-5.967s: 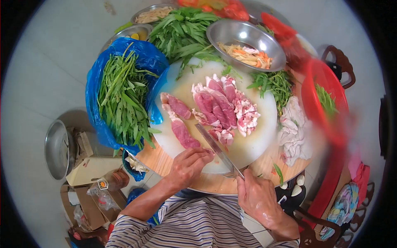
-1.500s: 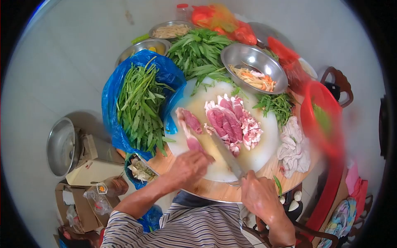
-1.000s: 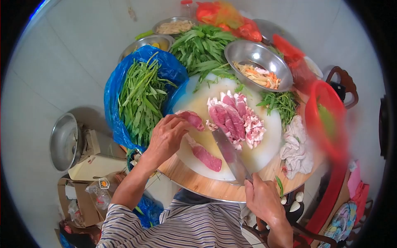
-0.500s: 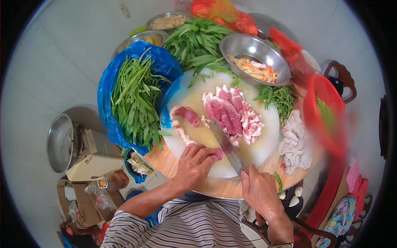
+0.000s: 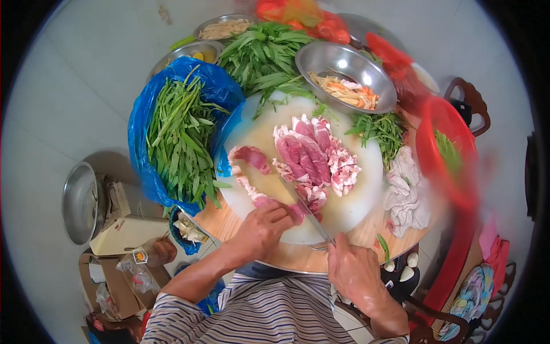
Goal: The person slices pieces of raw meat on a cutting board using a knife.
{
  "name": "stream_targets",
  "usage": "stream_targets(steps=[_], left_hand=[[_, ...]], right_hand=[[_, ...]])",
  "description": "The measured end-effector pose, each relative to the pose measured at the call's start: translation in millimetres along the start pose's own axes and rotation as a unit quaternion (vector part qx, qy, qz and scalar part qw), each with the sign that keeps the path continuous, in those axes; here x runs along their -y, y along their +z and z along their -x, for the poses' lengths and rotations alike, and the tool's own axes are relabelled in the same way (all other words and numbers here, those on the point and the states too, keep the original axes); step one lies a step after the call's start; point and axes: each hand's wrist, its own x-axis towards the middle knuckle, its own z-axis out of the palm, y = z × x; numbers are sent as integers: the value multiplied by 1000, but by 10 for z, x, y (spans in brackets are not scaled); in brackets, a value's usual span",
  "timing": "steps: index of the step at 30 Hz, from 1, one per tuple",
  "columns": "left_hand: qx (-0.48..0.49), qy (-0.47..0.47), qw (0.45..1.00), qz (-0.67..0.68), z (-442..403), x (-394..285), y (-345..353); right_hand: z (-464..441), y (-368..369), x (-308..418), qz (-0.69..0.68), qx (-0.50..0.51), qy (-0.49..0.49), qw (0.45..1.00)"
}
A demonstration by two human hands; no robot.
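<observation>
Meat pile (image 5: 303, 152) looks cut; meat strip (image 5: 262, 200) left part-sliced, pinched under left hand's (image 5: 262, 227) bunched fingers; knife (image 5: 309, 214) gripped in right hand (image 5: 352, 268)

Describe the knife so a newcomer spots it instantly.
Start at the round white cutting board on the wooden table. At the board's near edge the right hand grips the knife, its blade slanting away and to the left over the board, with meat on both sides. Among that pink-and-white meat, it is the only long, straight, grey metal thing.
</observation>
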Motion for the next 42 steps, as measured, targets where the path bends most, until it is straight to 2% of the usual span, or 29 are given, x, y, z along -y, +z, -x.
stream_targets(steps=[4,7,9,11,14,15,17,18,22,24,26,30,32,35,38,42], left_hand=[[-14,-14,999,51,-96,39,14],[-10,9,999,38,-126,35,34],[-43,27,997,51,-141,60,59],[-45,29,997,59,-156,63,47],[-48,25,996,67,-146,54,58],[-50,20,996,64,-129,52,62],[-41,14,997,58,-91,64,67],[-32,7,998,50,-80,70,64],[-34,21,997,68,-96,74,10],[-83,39,994,59,-127,57,-46],[-71,39,995,62,-127,82,-30],[-28,28,998,58,-115,115,-8],[-23,33,998,48,-145,90,-34],[-18,36,998,37,-164,79,-68],[-21,35,998,40,-158,100,-52],[-21,32,998,42,-128,135,-38]], right_hand=[[54,5,53,25,-2,-4,1000],[145,-18,27,35,4,-21,999],[198,-132,75,37,13,-33,999],[257,-304,189,55,62,11,996],[191,-300,192,43,121,22,992],[136,-241,180,43,122,25,991],[-47,-48,131,0,46,-27,999],[-144,-2,147,1,45,-27,999],[-488,52,102,-48,27,6,998],[-480,46,96,-64,10,33,997],[-377,-19,140,-78,-10,39,996],[-101,-76,185,-55,3,8,998],[21,-76,193,27,23,-8,999],[145,-141,181,59,62,-5,996],[167,-173,217,57,105,25,993],[-175,95,220,-2,73,8,997]])
